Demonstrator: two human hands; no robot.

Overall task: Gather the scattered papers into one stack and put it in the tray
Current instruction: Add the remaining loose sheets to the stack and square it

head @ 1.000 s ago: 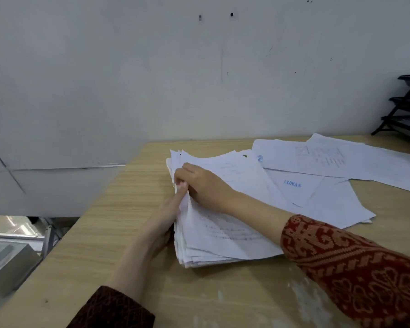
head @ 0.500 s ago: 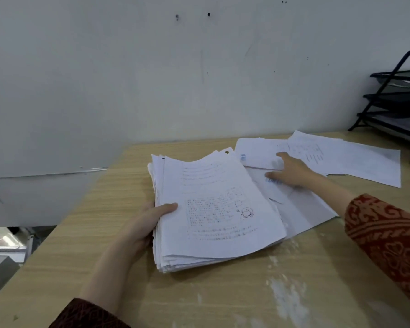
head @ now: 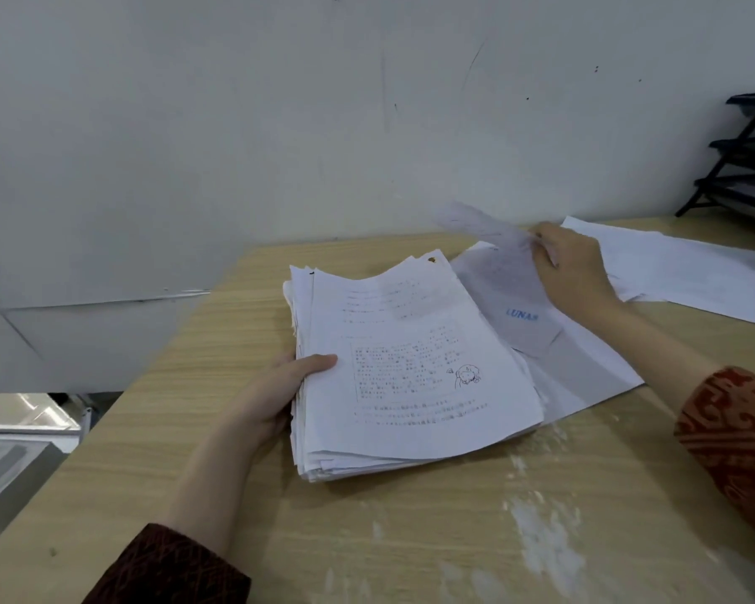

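A thick stack of white printed papers lies on the wooden table. My left hand grips the stack's left edge, thumb on the top sheet. My right hand pinches a loose sheet that is lifted off the table and blurred. Under it lie more loose sheets, one stamped with blue letters, partly tucked under the stack. Further sheets lie at the far right. The black tiered tray stands at the right edge, partly cut off.
A pale wall rises right behind the table. The table's left edge drops to a floor with a grey box. White smears mark the table's near part.
My right hand left the stack, reached right to the loose sheets and has lifted one off the table. My left hand shifted down the stack's left edge and keeps hold.
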